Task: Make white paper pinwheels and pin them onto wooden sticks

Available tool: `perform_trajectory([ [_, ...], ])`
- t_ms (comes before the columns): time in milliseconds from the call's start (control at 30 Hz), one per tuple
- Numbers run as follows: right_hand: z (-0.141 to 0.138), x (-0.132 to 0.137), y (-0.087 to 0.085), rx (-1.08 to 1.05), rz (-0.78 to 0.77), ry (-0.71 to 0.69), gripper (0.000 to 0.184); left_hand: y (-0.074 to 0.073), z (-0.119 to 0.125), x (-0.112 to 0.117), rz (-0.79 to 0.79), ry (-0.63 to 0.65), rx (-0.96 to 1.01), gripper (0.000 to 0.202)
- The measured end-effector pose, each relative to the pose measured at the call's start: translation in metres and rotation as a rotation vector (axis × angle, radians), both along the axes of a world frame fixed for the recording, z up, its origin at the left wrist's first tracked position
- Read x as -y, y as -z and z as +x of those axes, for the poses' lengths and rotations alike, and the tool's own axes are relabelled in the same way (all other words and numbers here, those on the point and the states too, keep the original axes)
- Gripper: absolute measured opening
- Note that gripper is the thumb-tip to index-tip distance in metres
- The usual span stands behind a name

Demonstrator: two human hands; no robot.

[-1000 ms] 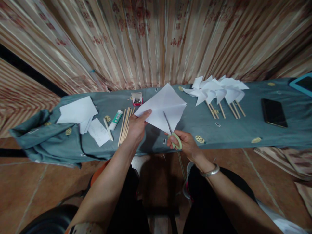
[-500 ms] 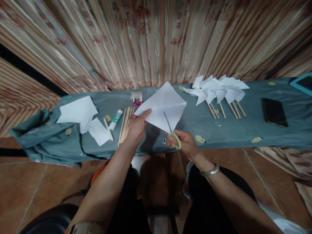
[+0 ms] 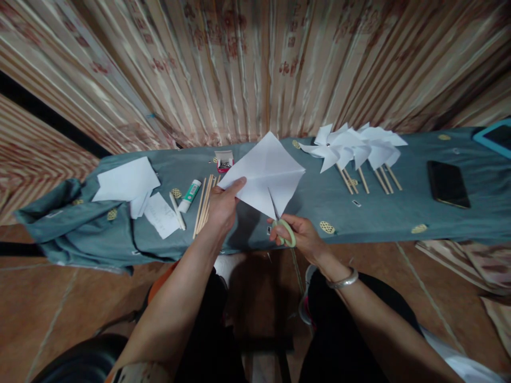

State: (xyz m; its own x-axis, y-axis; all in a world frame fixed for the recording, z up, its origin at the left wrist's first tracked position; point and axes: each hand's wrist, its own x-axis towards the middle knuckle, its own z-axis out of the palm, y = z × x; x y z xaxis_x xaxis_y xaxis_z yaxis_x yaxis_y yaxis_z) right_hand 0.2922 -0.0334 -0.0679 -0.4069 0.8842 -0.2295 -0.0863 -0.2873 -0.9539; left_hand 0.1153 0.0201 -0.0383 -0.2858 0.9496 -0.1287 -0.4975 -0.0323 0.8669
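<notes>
My left hand grips the left corner of a creased white sheet of paper, thumb on top. The sheet is held above the cloth with one corner pointing away from me. My right hand is closed round the pale green handles of a pair of scissors. The scissors' blades are at the sheet's near corner, where a slit runs inward toward the middle. Left of the sheet lie several wooden sticks and a small red box with metal bits in it.
On the cloth-covered table, several white paper pinwheels on sticks lie at right, beside a dark phone and a blue-edged tablet. At left are a glue stick, a white pen-like stick, a written note and white paper sheets.
The scissors have drawn slightly down toward me along the slit, which now shows more open near the corner. The sheet and my left hand have shifted a little to the left.
</notes>
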Motion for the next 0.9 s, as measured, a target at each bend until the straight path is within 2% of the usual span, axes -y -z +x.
perform_trajectory([
  [200, 0.013, 0.0, 0.0, 0.013, -0.041, -0.197, 0.053, -0.001, -0.019, -0.009, 0.055, -0.069, -0.035, 0.035],
  [367, 0.042, 0.003, -0.012, 0.005, -0.07, -0.391, 0.056, -0.001, -0.033, -0.013, 0.079, -0.126, -0.08, 0.035],
  [433, 0.054, 0.006, -0.017, -0.046, -0.052, -0.413, 0.057, 0.001, -0.036, -0.014, 0.076, -0.137, -0.107, 0.035],
  [533, 0.067, 0.005, -0.02, -0.112, -0.016, -0.247, 0.06, 0.005, -0.037, -0.014, 0.063, -0.133, -0.155, 0.034],
  [667, 0.07, -0.011, -0.017, -0.006, 0.072, 0.146, 0.057, 0.01, -0.033, -0.01, 0.045, -0.059, -0.233, 0.031],
  [767, 0.067, -0.024, -0.013, 0.102, 0.195, 0.421, 0.05, 0.012, -0.028, -0.005, 0.028, 0.06, -0.298, 0.03],
  [833, 0.065, -0.029, -0.01, 0.138, 0.254, 0.473, 0.05, 0.013, -0.023, -0.001, -0.009, 0.159, -0.348, 0.03],
  [900, 0.062, -0.03, -0.008, 0.147, 0.258, 0.451, 0.052, 0.013, -0.019, 0.002, -0.06, 0.246, -0.391, 0.03],
])
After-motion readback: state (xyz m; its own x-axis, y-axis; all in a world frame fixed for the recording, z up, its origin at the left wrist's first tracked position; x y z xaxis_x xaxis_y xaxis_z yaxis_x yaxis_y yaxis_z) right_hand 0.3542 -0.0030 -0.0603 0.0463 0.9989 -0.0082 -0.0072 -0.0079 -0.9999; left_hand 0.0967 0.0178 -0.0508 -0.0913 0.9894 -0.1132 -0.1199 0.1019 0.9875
